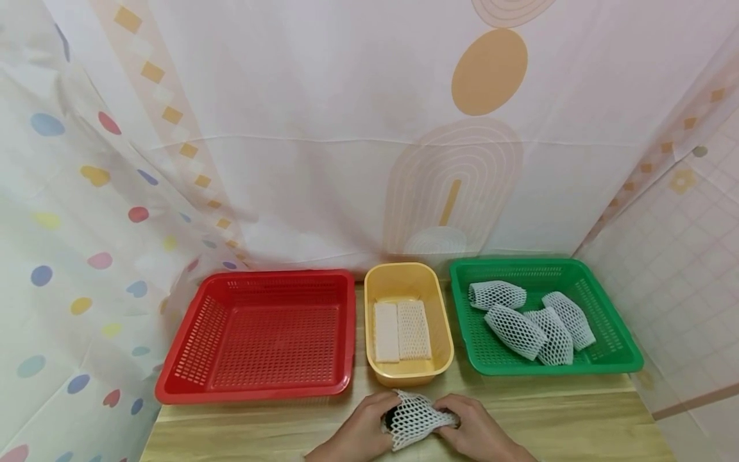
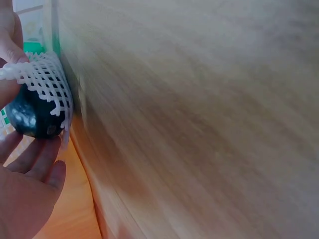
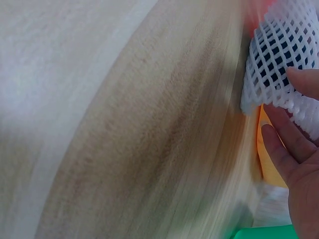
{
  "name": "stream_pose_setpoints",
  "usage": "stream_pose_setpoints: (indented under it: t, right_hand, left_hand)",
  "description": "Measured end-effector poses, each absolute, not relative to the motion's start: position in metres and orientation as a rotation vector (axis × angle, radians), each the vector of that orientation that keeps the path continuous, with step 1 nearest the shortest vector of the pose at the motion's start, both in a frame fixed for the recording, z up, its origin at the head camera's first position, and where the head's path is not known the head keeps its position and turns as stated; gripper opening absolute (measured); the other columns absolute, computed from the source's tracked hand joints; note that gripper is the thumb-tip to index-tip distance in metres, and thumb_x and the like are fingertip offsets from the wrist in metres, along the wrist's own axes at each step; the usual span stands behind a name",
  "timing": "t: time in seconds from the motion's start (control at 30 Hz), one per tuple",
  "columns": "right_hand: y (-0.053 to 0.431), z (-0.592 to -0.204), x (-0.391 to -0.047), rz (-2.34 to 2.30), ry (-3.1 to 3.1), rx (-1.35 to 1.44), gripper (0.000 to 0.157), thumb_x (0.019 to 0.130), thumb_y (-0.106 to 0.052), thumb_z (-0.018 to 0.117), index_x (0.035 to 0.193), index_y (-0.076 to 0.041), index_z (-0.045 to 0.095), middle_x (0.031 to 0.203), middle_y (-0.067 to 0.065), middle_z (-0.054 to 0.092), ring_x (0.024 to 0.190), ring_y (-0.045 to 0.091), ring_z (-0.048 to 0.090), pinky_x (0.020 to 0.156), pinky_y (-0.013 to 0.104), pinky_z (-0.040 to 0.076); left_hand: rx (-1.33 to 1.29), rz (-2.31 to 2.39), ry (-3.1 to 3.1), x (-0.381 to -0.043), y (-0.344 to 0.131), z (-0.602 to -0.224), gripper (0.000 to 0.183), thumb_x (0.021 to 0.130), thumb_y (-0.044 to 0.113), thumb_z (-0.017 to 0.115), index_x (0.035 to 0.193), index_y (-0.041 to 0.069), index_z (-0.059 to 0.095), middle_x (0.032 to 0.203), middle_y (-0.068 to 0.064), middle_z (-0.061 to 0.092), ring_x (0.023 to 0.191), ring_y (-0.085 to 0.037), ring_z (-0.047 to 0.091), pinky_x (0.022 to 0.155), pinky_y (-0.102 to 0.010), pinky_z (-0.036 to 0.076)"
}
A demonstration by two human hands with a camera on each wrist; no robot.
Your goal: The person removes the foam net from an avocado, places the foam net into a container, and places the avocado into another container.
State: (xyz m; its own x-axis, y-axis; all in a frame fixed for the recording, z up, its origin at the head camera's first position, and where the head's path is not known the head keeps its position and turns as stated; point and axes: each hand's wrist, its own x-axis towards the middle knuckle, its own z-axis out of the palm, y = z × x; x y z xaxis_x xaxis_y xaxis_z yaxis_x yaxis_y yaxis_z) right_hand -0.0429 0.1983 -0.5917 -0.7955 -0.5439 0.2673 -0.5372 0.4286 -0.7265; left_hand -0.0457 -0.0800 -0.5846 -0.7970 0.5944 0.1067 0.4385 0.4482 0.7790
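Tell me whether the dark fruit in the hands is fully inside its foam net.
Partly in. The left wrist view shows the dark fruit bare at one end, with the foam net covering the rest.

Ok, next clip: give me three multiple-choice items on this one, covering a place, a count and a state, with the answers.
1. Where do both hands work the foam net with the dark fruit?
A in the red basket
B on the table in front of the yellow basket
C over the green basket
2. How many net-wrapped pieces lie in the green basket?
A two
B four
C six
3. The red basket is:
A empty
B full of nets
C overturned

B: the left hand and right hand meet before the yellow basket.
B: four show.
A: only its bare mesh floor shows.
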Motion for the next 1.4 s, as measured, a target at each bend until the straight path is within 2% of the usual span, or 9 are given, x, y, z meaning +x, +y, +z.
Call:
stream_pose_setpoints:
  t: [0.1,0.3,0.53,0.63,0.87,0.97,1.17,1.4]
  right_hand:
    - [0.198,-0.593,-0.044,-1.367,2.650,-1.038,0.031,0.086,-0.002,0.083,0.110,-0.019,0.072,0.107,-0.006,0.074,0.098,0.008,0.069,0.080,0.029,0.059]
    - [0.198,-0.595,-0.045,-1.386,2.633,-1.063,0.031,0.088,-0.003,0.083,0.110,-0.021,0.071,0.106,-0.008,0.073,0.098,0.008,0.069,0.081,0.029,0.059]
    - [0.196,-0.595,-0.044,-1.372,2.618,-1.045,0.029,0.089,-0.003,0.081,0.108,-0.023,0.071,0.105,-0.010,0.072,0.097,0.005,0.068,0.080,0.027,0.058]
    - [0.196,-0.593,-0.044,-1.362,2.606,-1.029,0.028,0.089,-0.003,0.081,0.107,-0.022,0.071,0.105,-0.011,0.072,0.097,0.005,0.067,0.080,0.026,0.058]
    - [0.199,-0.589,-0.043,-1.345,2.595,-1.001,0.029,0.086,0.001,0.080,0.105,-0.020,0.072,0.104,-0.009,0.073,0.097,0.005,0.067,0.079,0.027,0.059]
    - [0.200,-0.588,-0.043,-1.348,2.601,-0.997,0.031,0.085,0.003,0.080,0.104,-0.020,0.073,0.103,-0.009,0.073,0.096,0.005,0.068,0.079,0.028,0.059]
    - [0.200,-0.587,-0.045,-1.385,2.617,-1.020,0.032,0.083,0.006,0.079,0.100,-0.020,0.072,0.100,-0.009,0.073,0.091,0.008,0.069,0.077,0.027,0.059]
    - [0.201,-0.585,-0.044,-1.373,2.702,-1.073,0.038,0.078,0.010,0.081,0.101,-0.020,0.072,0.102,-0.008,0.073,0.094,0.006,0.069,0.077,0.026,0.059]
  left_hand:
    - [0.956,1.261,2.517,-0.049,-0.077,-0.586,0.064,0.068,-0.010,0.078,0.128,0.009,0.068,0.128,0.003,0.067,0.117,-0.010,0.060,0.100,-0.034,0.052]
    - [1.063,1.285,2.531,-0.055,-0.069,-0.589,0.047,0.080,0.011,0.090,0.121,0.016,0.068,0.118,0.009,0.069,0.107,-0.003,0.061,0.095,-0.028,0.053]
    - [1.067,1.218,2.592,-0.055,-0.067,-0.592,0.046,0.083,0.030,0.090,0.121,0.018,0.068,0.117,0.009,0.070,0.108,-0.005,0.062,0.094,-0.029,0.050]
    - [1.066,1.158,2.640,-0.054,-0.067,-0.591,0.046,0.081,0.033,0.091,0.119,0.019,0.068,0.117,0.009,0.070,0.109,-0.008,0.062,0.091,-0.029,0.048]
    - [1.110,1.131,2.664,-0.053,-0.067,-0.589,0.047,0.075,0.021,0.093,0.113,0.016,0.065,0.114,0.006,0.067,0.108,-0.008,0.061,0.096,-0.030,0.052]
    - [1.095,1.104,2.681,-0.051,-0.069,-0.588,0.056,0.071,0.015,0.094,0.119,0.013,0.065,0.120,0.002,0.067,0.113,-0.012,0.061,0.100,-0.032,0.052]
    - [1.057,1.052,2.708,-0.044,-0.079,-0.582,0.075,0.068,0.015,0.095,0.135,0.009,0.062,0.134,-0.005,0.063,0.125,-0.020,0.059,0.106,-0.036,0.050]
    - [1.090,1.030,2.770,-0.037,-0.089,-0.575,0.075,0.070,0.010,0.091,0.138,0.000,0.060,0.135,-0.010,0.061,0.123,-0.023,0.061,0.104,-0.036,0.052]
